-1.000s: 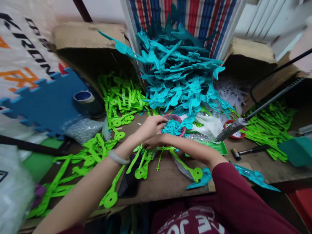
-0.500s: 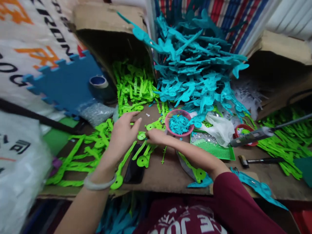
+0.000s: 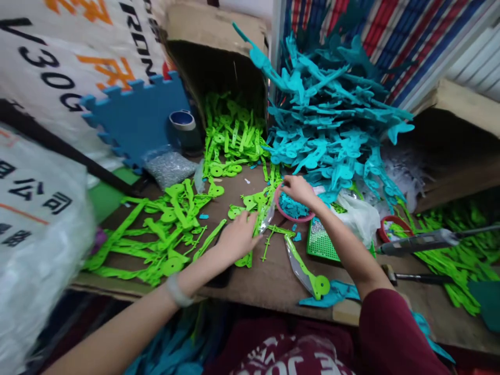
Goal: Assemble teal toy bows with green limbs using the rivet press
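Note:
My left hand (image 3: 240, 237) lies over green plastic parts near the middle of the table, its fingers round a green part with a clear blade (image 3: 267, 216). At the pink basket (image 3: 278, 202), my right hand (image 3: 297, 188) has its fingers pinched together at the upper rim, above small blue pieces (image 3: 292, 207); anything between the fingertips is too small to tell. A green part with a grey blade (image 3: 304, 268) lies near the front edge. Beneath my left wrist a dark phone (image 3: 221, 276) is partly hidden.
Blue parts (image 3: 332, 125) are piled high at the back. Green parts (image 3: 172, 224) spread out on the left. On the right are a green tray (image 3: 322, 242), a red bowl (image 3: 394, 229), an electric screwdriver (image 3: 420, 242) and a brush (image 3: 414, 277).
My left hand has moved right, onto the parts by the clear blade. My right hand has gone from the green parts to the pink basket. The camera view has shifted slightly left.

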Motion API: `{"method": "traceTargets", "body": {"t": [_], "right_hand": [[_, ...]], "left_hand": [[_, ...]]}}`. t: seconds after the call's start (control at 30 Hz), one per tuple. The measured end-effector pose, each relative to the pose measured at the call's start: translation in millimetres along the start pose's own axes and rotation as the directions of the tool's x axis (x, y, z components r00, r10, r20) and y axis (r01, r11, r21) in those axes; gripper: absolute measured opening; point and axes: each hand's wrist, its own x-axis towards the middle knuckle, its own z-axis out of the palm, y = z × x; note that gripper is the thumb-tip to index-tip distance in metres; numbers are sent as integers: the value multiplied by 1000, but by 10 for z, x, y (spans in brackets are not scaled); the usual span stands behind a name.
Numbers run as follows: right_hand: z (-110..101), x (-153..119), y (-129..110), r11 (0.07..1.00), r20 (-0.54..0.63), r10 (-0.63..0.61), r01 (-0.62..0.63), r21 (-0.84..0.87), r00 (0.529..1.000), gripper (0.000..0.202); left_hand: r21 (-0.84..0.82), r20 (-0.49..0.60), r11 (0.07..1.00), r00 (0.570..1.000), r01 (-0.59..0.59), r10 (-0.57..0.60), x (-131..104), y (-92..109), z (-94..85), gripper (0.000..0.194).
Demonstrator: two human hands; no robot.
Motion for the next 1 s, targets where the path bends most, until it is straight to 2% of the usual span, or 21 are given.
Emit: {"method": "traceTargets", "body": {"t": [0.1,0.17,0.23,0.3,0.43,0.53,0.6,0.7,0.8,0.83,0.9,1.0], "right_hand": [[-144,-92,262,989,78,59,-48,-142,995,31],[-179,-138,350,977,132,57,-29,-211,990,35],[-208,-154,376,967,157,44,-3,-253,987,38],[-252,-136,346,961,147,18,23,-274,989,37],[-343,-47,166,956,75,-86,103,-274,993,32],[-335,-64,7,947,54,-182,190,-260,982,27],[-285,-175,-49,938,55,-237,243,-247,970,24],[-174,-493,-5,938,65,-259,267,-219,964,21],[-49,-883,146,944,93,-224,240,-229,970,13],[-8,-1006,206,944,89,-207,223,-243,974,12],[64,-1235,337,948,54,-167,176,-266,984,13],[128,-1611,561,969,36,-94,99,-228,995,14]], "left_hand": [[36,69,998,997,-42,39,238,128,129,80],[56,95,998,995,-38,33,351,112,188,74],[76,94,997,996,-12,4,391,40,237,56],[95,68,995,997,38,-45,374,-51,279,44],[107,-6,988,994,112,-112,333,-184,303,40],[81,-23,994,997,76,-74,356,-254,238,43],[43,-25,999,1000,13,-12,341,-321,164,50],[-6,-45,998,997,-64,63,140,-422,62,60],[-49,-89,988,986,-144,139,-276,-368,55,59],[-94,-172,975,968,-203,185,-430,-294,84,55],[-187,-268,917,916,-353,298,-708,-63,193,46],[-263,-297,817,848,-514,439,-972,412,496,29]]}}
